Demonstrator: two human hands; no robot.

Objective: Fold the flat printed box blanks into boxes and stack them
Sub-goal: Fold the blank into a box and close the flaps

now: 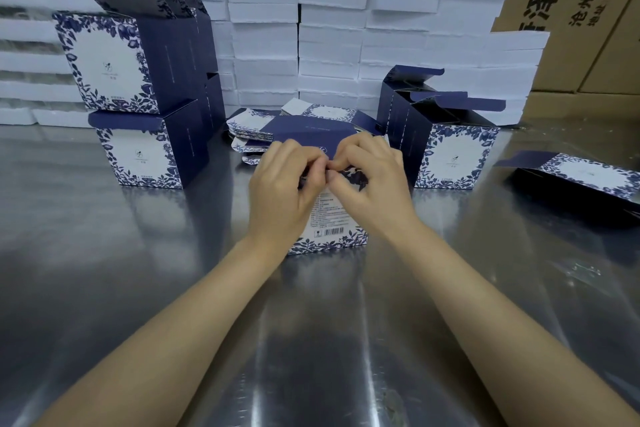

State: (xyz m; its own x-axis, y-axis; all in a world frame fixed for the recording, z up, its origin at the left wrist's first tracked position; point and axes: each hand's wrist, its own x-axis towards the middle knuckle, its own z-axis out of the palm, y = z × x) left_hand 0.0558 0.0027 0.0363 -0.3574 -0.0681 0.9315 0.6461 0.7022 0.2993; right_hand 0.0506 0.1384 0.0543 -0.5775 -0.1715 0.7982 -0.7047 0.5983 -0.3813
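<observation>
**While both hands pinch, a box stands between them**

Where the two forearms meet at the middle of the shiny metal surface (311,340), a printed box (330,224) stands upright, its barcode panel facing the camera and its leafy blue border along the bottom edge. The left hand (280,191) and the right hand (374,184) are both curled over its top edge, fingertips meeting and pinching the card there. Blur hides the exact part they hold, though it seems to be a small flap. A navy flap (311,135) rises just behind the knuckles.

Just beyond the box lies a loose pile of flat blanks (252,126).

To the left, folded boxes (138,156) stand two high, the upper ones with their navy lids raised. To the right, a row of open boxes (453,159) stands with lids up, and farther right one box (581,177) lies on its side.

Along the back, stacks of white slabs (329,28) form a wall. Brown cartons (571,10) with printed characters stand at the far right.
</observation>
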